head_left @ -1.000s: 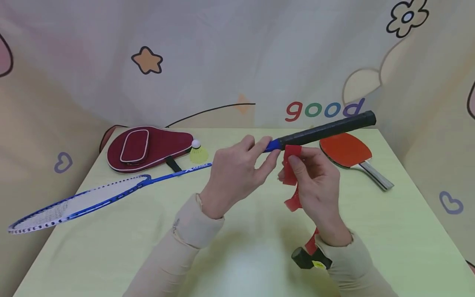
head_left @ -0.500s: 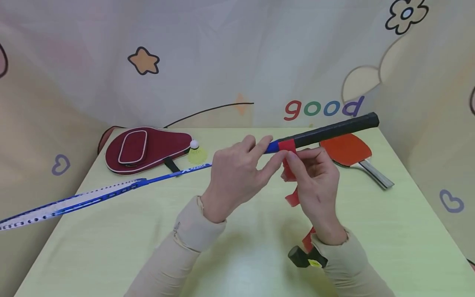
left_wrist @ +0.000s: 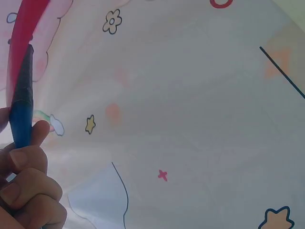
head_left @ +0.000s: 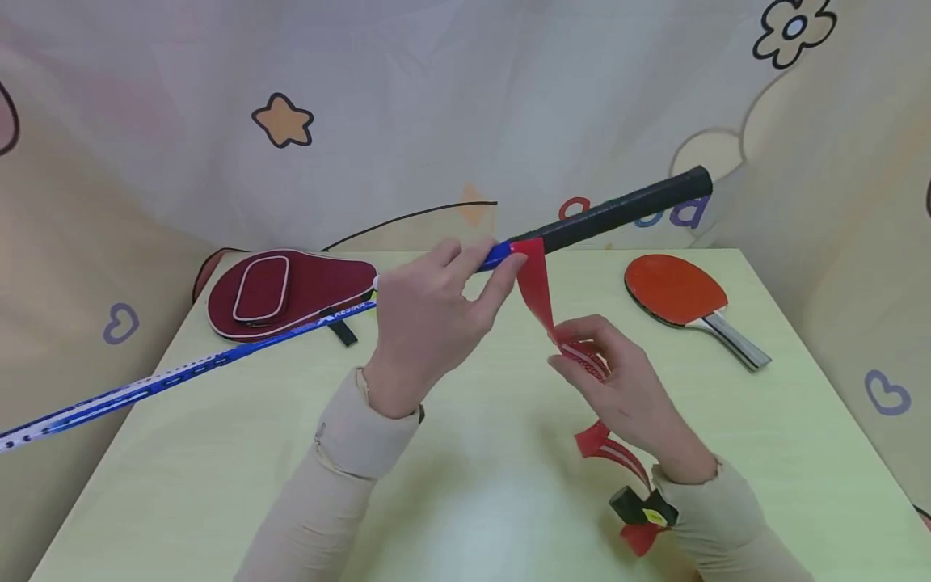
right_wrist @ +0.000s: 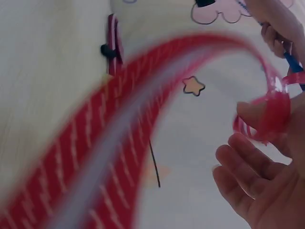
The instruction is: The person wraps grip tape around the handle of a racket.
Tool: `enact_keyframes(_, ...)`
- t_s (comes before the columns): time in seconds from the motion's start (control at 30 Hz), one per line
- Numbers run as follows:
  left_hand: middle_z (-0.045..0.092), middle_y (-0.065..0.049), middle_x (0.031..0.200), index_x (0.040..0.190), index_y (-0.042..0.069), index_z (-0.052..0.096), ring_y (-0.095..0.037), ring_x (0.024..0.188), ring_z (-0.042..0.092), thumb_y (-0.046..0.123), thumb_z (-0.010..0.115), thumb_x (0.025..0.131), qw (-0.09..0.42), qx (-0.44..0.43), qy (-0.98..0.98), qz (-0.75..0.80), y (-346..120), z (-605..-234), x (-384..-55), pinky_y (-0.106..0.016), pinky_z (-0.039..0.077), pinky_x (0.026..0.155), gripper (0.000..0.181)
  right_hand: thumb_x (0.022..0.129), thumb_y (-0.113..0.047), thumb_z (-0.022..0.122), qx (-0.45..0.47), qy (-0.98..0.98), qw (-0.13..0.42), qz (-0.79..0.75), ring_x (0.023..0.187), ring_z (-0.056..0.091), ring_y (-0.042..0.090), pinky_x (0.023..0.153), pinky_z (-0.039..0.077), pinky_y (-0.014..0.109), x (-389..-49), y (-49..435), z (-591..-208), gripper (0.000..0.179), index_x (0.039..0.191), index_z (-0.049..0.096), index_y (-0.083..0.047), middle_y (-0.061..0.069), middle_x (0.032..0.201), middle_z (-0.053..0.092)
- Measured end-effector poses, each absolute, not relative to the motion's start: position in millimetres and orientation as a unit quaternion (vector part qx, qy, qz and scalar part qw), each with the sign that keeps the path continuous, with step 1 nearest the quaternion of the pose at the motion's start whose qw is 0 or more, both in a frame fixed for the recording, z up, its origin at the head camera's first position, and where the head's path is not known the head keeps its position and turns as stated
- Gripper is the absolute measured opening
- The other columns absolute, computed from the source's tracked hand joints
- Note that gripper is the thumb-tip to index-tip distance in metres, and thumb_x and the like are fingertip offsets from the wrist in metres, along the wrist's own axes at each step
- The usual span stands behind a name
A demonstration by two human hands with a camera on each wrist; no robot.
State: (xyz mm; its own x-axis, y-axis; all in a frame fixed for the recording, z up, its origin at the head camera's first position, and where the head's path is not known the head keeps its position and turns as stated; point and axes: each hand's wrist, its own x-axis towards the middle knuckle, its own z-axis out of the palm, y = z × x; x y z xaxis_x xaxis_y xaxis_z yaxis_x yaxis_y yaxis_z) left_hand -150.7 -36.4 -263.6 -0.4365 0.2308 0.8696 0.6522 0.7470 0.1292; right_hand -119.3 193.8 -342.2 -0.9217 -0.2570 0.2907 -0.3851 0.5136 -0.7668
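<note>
My left hand (head_left: 429, 323) grips the blue shaft of a badminton racket (head_left: 291, 331) just below its black handle (head_left: 625, 208); the left wrist view shows the fingers curled round it. The racket is held tilted above the table, handle end up to the right. A red grip tape (head_left: 534, 283) lies against the lower end of the handle, by my left thumb. From there it runs down to my right hand (head_left: 629, 388), which pinches it between thumb and fingers. More of the tape (right_wrist: 119, 109) loops down past the right wrist, blurred in the right wrist view.
A maroon paddle case (head_left: 313, 287) lies at the back left, with a shuttlecock beside it mostly hidden by my left hand. The red table tennis paddle (head_left: 676, 291) lies on the pale table (head_left: 465, 501) at right. A printed curtain (head_left: 436, 121) stands behind.
My right hand has moved down and right, drawing the tape taut from the handle. The left hand has shifted left and up with the racket, and the handle end has risen.
</note>
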Motion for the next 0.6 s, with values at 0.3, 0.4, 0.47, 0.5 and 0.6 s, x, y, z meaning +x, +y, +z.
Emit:
enact_keyframes(0.3,0.061,-0.009,0.065,0.098,0.002,0.076,-0.016,0.044,0.037,0.036,0.066,0.092,0.484,-0.214,-0.812,-0.247,-67,-251,-163,-0.028,0.024,0.041,0.036,0.083,-0.026,0.079,0.228,-0.900,-0.201,0.312,0.095,0.059,0.016,0.075,0.053,0.030,-129,279,-342,0.052,0.128,0.054,-0.018,-0.003,0.105,0.064)
enact_keyframes(0.4,0.060,-0.010,0.065,0.097,0.002,0.076,-0.019,0.047,0.041,0.037,0.063,0.094,0.492,-0.187,-0.813,-0.249,-80,-249,-166,-0.029,0.028,0.044,0.038,0.083,-0.027,0.079,0.239,-0.900,-0.223,0.289,0.090,0.059,0.016,0.072,0.052,0.029,-136,312,-337,0.050,0.126,0.056,-0.013,-0.003,0.099,0.063)
enact_keyframes(0.47,0.057,-0.010,0.063,0.096,0.002,0.075,-0.020,0.049,0.042,0.038,0.063,0.094,0.493,-0.175,-0.814,-0.254,-87,-248,-168,-0.030,0.029,0.046,0.038,0.084,-0.025,0.077,0.231,-0.917,-0.176,0.273,0.081,0.057,0.012,0.067,0.050,0.026,-139,332,-335,0.036,0.115,0.063,-0.012,-0.005,0.088,0.062)
enact_keyframes(0.5,0.057,-0.010,0.064,0.095,0.003,0.075,-0.020,0.050,0.043,0.038,0.062,0.095,0.494,-0.172,-0.815,-0.250,-89,-248,-169,-0.030,0.030,0.046,0.038,0.086,-0.023,0.076,0.219,-0.928,-0.140,0.268,0.075,0.056,0.012,0.063,0.048,0.025,-141,341,-334,0.028,0.109,0.065,-0.011,-0.005,0.083,0.062)
enact_keyframes(0.6,0.058,-0.009,0.064,0.095,0.003,0.075,-0.020,0.049,0.042,0.038,0.063,0.094,0.487,-0.184,-0.818,-0.245,-89,-250,-169,-0.029,0.029,0.045,0.037,0.093,-0.024,0.068,0.124,-0.958,-0.019,0.257,0.063,0.053,0.014,0.050,0.042,0.025,-145,356,-325,0.022,0.104,0.068,-0.006,0.002,0.076,0.061)
